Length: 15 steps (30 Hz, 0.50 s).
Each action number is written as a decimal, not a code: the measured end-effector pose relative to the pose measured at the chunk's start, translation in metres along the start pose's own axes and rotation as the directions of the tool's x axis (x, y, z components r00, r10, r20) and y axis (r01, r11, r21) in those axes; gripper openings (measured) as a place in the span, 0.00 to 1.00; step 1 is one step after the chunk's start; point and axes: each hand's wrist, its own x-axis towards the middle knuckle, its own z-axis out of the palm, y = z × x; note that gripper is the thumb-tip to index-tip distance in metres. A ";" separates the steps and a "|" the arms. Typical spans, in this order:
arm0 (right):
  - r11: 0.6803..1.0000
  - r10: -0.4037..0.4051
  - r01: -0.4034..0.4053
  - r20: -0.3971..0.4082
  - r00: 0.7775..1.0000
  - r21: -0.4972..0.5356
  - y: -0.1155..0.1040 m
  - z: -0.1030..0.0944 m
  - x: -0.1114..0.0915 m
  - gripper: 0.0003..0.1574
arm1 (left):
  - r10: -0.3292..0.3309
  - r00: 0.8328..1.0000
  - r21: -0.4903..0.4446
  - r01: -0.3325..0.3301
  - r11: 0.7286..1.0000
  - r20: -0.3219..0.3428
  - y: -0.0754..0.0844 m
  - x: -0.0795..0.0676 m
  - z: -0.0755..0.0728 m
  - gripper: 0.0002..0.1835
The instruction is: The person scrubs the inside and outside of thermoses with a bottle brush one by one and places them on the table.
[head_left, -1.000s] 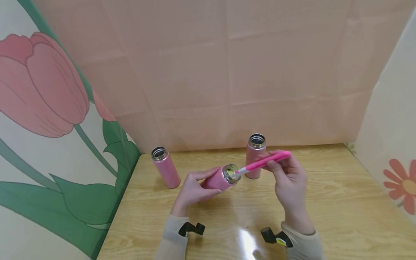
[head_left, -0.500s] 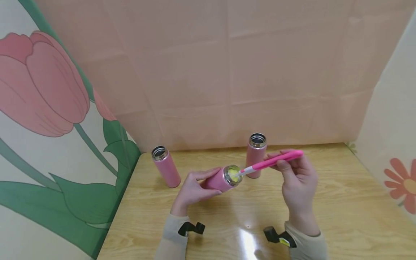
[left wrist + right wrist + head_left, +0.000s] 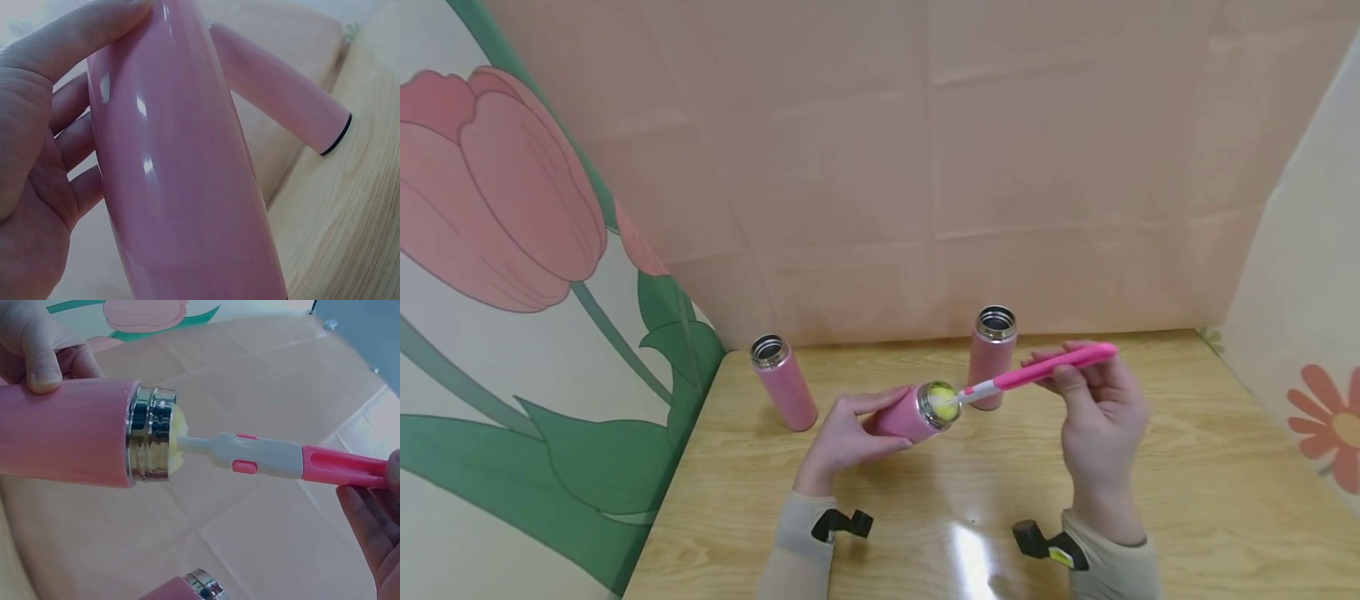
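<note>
My left hand point(image 3: 846, 442) grips a pink thermos bottle point(image 3: 901, 417) round its body, tilted with its steel mouth toward the right. In the left wrist view the bottle point(image 3: 181, 169) fills the middle, thumb and fingers on either side of it. My right hand point(image 3: 1105, 421) pinches the pink handle of a bottle brush point(image 3: 1045, 368). The brush's yellow sponge head point(image 3: 178, 439) bulges out at the steel neck point(image 3: 152, 434) of the bottle, as the right wrist view shows; the rest of the head is hidden inside.
Two more pink bottles without lids stand on the wooden table point(image 3: 1195, 467): one bottle point(image 3: 786, 387) at the back left, another bottle point(image 3: 990, 358) behind the brush. A peach cloth point(image 3: 925, 167) hangs along the back, with a flower-painted wall point(image 3: 512, 192) at the left.
My right hand has drawn the brush outward to the right, so more of its white shaft and the yellow sponge shows at the bottle mouth. The left hand and its bottle have barely moved.
</note>
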 end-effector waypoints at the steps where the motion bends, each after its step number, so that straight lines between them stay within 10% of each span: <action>1: 1.000 0.001 -0.001 -0.006 1.000 0.000 0.000 -0.001 0.000 0.11 | 0.004 1.000 0.000 -0.004 1.000 0.000 0.000 0.000 0.000 0.38; 15: 0.999 0.006 -0.001 -0.083 0.997 0.052 -0.002 -0.003 0.002 0.12 | 0.038 0.999 0.011 -0.038 0.999 -0.003 -0.005 0.000 -0.005 0.38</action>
